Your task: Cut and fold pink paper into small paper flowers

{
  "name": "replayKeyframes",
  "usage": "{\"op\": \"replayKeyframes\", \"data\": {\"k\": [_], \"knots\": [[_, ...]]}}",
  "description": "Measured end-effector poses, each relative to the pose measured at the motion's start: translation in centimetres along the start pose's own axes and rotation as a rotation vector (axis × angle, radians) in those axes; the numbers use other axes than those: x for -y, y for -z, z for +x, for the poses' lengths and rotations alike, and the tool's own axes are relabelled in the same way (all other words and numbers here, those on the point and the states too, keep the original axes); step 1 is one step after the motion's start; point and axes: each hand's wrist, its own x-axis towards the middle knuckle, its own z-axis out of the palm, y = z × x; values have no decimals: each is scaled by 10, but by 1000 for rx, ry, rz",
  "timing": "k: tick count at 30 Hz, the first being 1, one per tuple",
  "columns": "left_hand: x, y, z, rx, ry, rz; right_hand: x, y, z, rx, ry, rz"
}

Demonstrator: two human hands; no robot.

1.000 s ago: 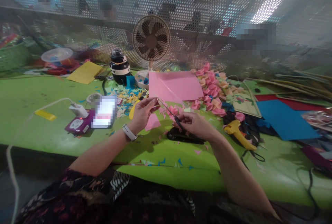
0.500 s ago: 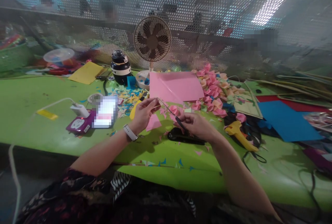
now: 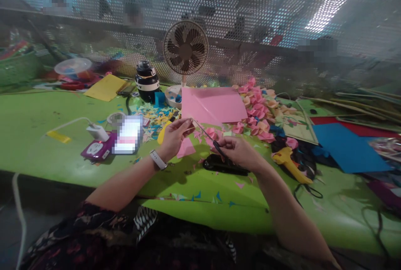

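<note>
My right hand (image 3: 236, 151) is closed around the dark handle of a pair of scissors (image 3: 214, 141). Their blades slant up and left, with the tips at the fingers of my left hand (image 3: 175, 134). That hand is pinched on a small piece of paper (image 3: 188, 127), mostly hidden by the fingers. Below the hands lies a pink paper square (image 3: 186, 148). A long black object, perhaps a stapler (image 3: 216, 164), rests under the right hand. Behind them is a large pink paper sheet (image 3: 213, 105), with a heap of folded pink paper flowers (image 3: 258, 109) to its right.
Paper scraps (image 3: 156, 115) litter the green table (image 3: 62, 153). Leftward are a lit phone (image 3: 127, 134), a purple power socket (image 3: 98, 148) and a black bottle (image 3: 147, 82). A fan (image 3: 186, 49) stands behind. Rightward are a yellow glue gun (image 3: 291, 165) and blue paper (image 3: 347, 145).
The whole view has shifted very slightly. Both hands and the scissors keep nearly the same pose.
</note>
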Motion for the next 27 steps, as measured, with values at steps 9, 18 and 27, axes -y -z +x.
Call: {"op": "replayKeyframes", "data": {"k": [9,18,27], "knots": [[-5,8,6,27,-124,163,-1,2,-1,-2,11,-6],[-7,7,7,43,-164,225,-1,2,0,-23,38,-35],[-7,8,7,82,-186,259,4,3,-2,-6,13,-10]]}}
